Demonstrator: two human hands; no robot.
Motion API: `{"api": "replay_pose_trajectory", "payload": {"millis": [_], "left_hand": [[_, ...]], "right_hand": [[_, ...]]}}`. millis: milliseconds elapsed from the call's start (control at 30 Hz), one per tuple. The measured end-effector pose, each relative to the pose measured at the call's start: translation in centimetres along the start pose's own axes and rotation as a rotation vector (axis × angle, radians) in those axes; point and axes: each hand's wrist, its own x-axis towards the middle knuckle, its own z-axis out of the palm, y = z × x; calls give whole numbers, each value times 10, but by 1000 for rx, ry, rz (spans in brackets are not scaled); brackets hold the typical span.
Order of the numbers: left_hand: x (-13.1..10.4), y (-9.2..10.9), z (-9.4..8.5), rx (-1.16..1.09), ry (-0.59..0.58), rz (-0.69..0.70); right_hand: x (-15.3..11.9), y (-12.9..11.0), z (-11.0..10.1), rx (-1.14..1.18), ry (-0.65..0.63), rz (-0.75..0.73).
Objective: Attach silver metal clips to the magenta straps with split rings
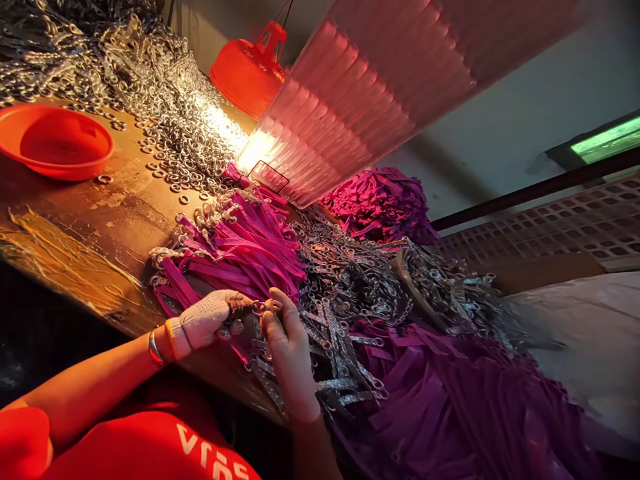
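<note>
My left hand (213, 321), in a white dotted knit glove with an orange cuff, is closed on a purple strap (241, 351) whose tail hangs below the fingers. My right hand (290, 350), in a thin pale glove, pinches a small metal ring (273, 306). The fingertips of both hands almost meet, and the strap's end there is mostly hidden by them. Just beyond lies a pile of purple straps with metal ends (250, 247). Dull metal link pieces (330, 340) with ringed ends are heaped beside my right hand.
An orange-red bowl (55, 143) stands on the worn table (85, 207). Loose metal rings (185, 160) spread behind it under a red hanging lamp (250, 70). More purple straps (445, 393) lie right, another purple heap (383, 205) behind. A translucent ridged sheet (350, 100) hangs overhead.
</note>
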Motion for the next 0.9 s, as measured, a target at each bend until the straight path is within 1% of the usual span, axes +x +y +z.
{"api": "replay_pose_trajectory", "payload": {"millis": [100,167,233,300,400,500,567,633,700,767,833,900], "left_hand": [[-1,1,-3,-8,-97,-89],[-2,-1,-3,41,-114,-139],[-2,-4,-1,96,-108,-173],[-3,-8,2,130,-112,-207],[-7,-12,6,210,-108,-240],[-15,-11,9,344,-27,-172],[-21,-7,10,430,-19,-127],[-25,-3,10,529,-60,-84],[-26,-1,12,570,-91,-68],[-25,-2,16,506,-83,-119],[-21,-5,20,365,-35,-200],[-17,-9,24,254,32,-220]], "right_hand": [[-1,3,-10,7,-141,-69],[-2,4,-12,-46,-252,-166],[-4,2,-11,-133,-319,-266],[-8,0,-8,-234,-329,-326],[-14,1,-6,-427,-272,-358],[-20,6,-10,-603,-213,-390],[-23,11,-14,-672,-238,-419],[-25,12,-18,-706,-298,-443],[-27,9,-19,-730,-330,-439],[-30,4,-17,-783,-275,-441],[-34,0,-12,-871,-149,-475],[-39,-1,-6,-956,1,-518]]}}
